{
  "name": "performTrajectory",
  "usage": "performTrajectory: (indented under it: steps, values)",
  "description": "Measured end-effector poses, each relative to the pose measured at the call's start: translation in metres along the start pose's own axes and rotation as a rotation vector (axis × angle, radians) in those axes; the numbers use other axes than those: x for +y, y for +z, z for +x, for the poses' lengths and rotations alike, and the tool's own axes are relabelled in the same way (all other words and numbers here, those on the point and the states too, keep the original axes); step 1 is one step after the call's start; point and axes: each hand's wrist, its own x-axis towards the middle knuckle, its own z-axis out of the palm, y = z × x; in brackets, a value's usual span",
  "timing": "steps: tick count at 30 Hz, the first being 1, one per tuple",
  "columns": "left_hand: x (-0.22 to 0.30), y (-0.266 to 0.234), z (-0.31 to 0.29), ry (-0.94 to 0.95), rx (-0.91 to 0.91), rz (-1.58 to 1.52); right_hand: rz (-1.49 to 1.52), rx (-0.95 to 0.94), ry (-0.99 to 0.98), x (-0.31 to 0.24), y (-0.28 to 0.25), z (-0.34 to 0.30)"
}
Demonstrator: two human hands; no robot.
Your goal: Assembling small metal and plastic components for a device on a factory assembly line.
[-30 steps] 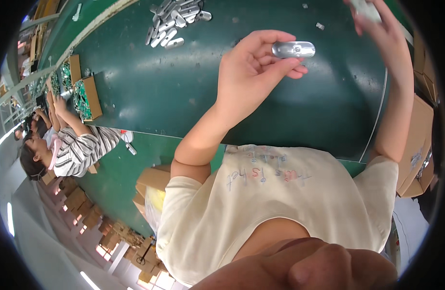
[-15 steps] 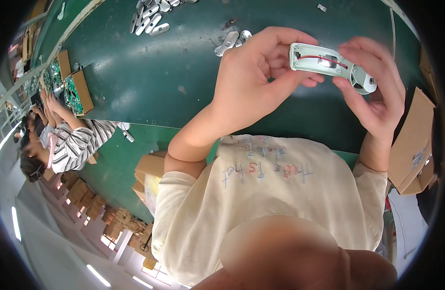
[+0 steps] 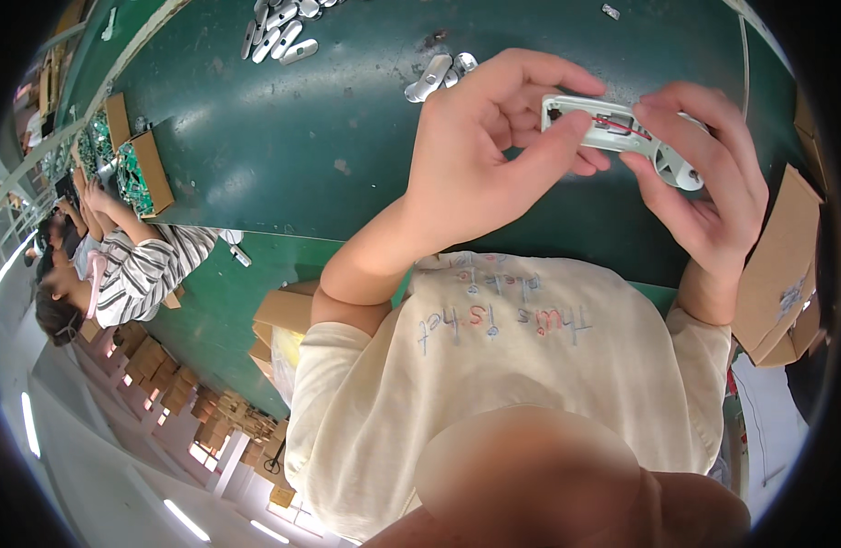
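Both my hands hold a pale green plastic housing (image 3: 612, 139) above the table, its open side facing up. It has a long handle-like part and a rounded end, and a red wire runs along the inside. My left hand (image 3: 493, 146) grips the long part, the thumb pressing into the open cavity and the fingers behind it. My right hand (image 3: 713, 173) pinches the housing near the rounded end, between thumb and fingers. The fingers partly cover that end. Just left of my left hand lie a few silver oval metal pieces (image 3: 429, 79) on the table.
The green table (image 3: 283, 155) holds a pile of silver oval pieces (image 3: 281, 38) at the far side. Boxes of green circuit boards (image 3: 135, 178) stand at left, near a co-worker in a striped top (image 3: 164, 265). An open cardboard box (image 3: 778, 274) is at my right.
My left thumb has moved from the housing's near edge onto its open cavity. The housing has tilted a little, and my right fingers have shifted further over it.
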Motion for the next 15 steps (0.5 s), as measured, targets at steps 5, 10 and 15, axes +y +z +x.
performTrajectory:
  steps: [5,10,15]
  values:
    - [-0.003,-0.001,-0.002,0.177,0.051,0.253,0.478,-0.008,0.429,0.002,0.015,-0.001]
    - [-0.011,-0.007,0.0,0.314,0.02,0.341,0.622,0.081,0.585,-0.002,0.029,-0.009]
    - [-0.035,-0.021,-0.003,0.264,0.101,0.345,0.441,0.022,0.469,0.01,0.038,0.007]
